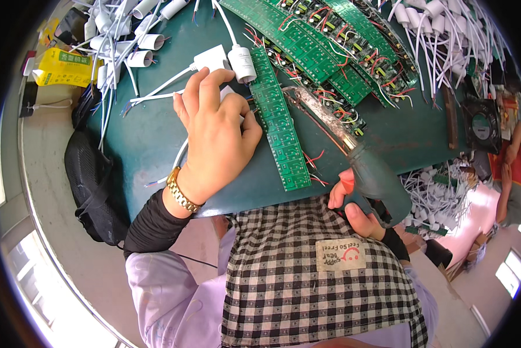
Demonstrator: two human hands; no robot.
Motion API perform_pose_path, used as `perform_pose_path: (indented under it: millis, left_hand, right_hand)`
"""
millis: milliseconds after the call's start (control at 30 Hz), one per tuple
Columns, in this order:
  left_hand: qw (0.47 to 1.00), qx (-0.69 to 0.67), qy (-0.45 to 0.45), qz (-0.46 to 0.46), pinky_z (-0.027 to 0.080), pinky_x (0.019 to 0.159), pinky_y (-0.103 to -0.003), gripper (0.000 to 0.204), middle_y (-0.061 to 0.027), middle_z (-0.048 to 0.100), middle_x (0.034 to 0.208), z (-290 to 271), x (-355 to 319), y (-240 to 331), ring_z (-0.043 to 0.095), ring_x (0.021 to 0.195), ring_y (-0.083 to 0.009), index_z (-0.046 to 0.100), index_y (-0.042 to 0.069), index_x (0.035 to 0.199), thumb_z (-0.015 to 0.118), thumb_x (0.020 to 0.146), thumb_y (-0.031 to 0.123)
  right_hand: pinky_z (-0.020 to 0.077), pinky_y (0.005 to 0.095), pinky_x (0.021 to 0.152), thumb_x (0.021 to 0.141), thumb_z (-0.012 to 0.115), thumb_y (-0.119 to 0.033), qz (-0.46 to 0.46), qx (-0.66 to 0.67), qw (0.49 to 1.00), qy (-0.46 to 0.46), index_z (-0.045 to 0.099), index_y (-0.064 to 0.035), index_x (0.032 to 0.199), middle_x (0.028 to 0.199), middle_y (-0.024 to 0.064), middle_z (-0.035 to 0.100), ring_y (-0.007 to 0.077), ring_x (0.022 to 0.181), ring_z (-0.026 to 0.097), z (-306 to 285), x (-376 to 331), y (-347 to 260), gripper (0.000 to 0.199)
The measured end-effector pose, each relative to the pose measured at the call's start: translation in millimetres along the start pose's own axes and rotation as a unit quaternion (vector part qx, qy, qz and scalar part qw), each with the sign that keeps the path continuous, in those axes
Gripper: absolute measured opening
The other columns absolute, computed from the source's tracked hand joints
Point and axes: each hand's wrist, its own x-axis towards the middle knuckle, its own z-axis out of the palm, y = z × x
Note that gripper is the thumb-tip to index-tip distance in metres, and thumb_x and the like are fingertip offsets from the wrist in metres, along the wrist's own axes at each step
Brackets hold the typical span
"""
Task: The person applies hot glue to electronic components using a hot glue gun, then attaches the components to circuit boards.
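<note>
My left hand (217, 130), with a gold watch at the wrist, is curled palm-down over the table. Its bent fingers close around a white plastic housing (228, 93), mostly hidden beneath them. A white cable (181, 155) comes out from under this hand, its bare wire ends toward the lower left. Just beyond the fingertips lies a white cylindrical housing (242, 65) with a cable. Right of the hand stretches a strip of green circuit boards (281, 130). My right hand (356, 209) grips the dark handle of a soldering iron (382, 180), whose stained metal barrel points up-left across the table.
White cabled housings (139, 49) are heaped at far left, more (440, 29) at far right. Populated board panels (330, 52) overlap at the back. A yellow packet (66, 66) and black bag (92, 185) sit left, a fan (482, 126) right. Another person's arm (509, 156) shows at far right.
</note>
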Motion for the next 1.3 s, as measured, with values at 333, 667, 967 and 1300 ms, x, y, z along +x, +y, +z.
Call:
perform_pose_path:
  millis: [333,667,967,1300]
  left_hand:
    - [0.997,-0.076,-0.027,0.008,0.027,0.097,-0.057,0.011,-0.009,0.05,0.12,-4,4,-11,0.037,0.121,-0.0406,0.062,0.01,0.063,0.073,0.061,0.009]
    - [0.991,-0.13,-0.007,0.006,0.023,0.096,-0.063,0.009,-0.0056,0.05,0.123,2,2,-16,0.033,0.126,-0.042,0.065,0.01,0.066,0.073,0.062,0.01]
    - [0.993,-0.112,-0.027,-0.018,0.022,0.093,-0.071,0.009,-0.0049,0.048,0.124,4,1,-15,0.03,0.127,-0.0426,0.066,0.01,0.067,0.074,0.063,0.011]
    - [0.995,-0.09,-0.03,-0.024,0.025,0.103,-0.047,0.011,-0.0052,0.049,0.124,1,1,-13,0.033,0.127,-0.0363,0.063,0.01,0.067,0.073,0.063,0.009]
  right_hand:
    - [0.0478,0.0307,0.068,0.087,0.055,-0.013,0.041,-0.021,0.999,0.012,0.045,0.0052,0.122,0.082,0.0075,0.055,0.0152,0.074,0.055,-1,1,-10,0.041]
    - [0.046,0.0337,0.069,0.086,0.055,-0.017,0.064,-0.156,0.983,-0.075,0.038,0.0002,0.129,0.086,0.0101,0.054,0.0171,0.076,0.054,-17,-15,4,0.048]
    - [0.045,0.031,0.061,0.082,0.054,-0.018,0.063,-0.24,0.965,-0.08,0.052,-0.0024,0.091,0.078,0.0086,0.054,0.0155,0.069,0.053,-9,-2,-1,0.019]
    - [0.046,0.0325,0.067,0.085,0.057,-0.023,0.128,-0.14,0.981,-0.043,0.045,-0.0004,0.117,0.078,0.0108,0.055,0.0192,0.073,0.055,-9,-6,-8,0.041]
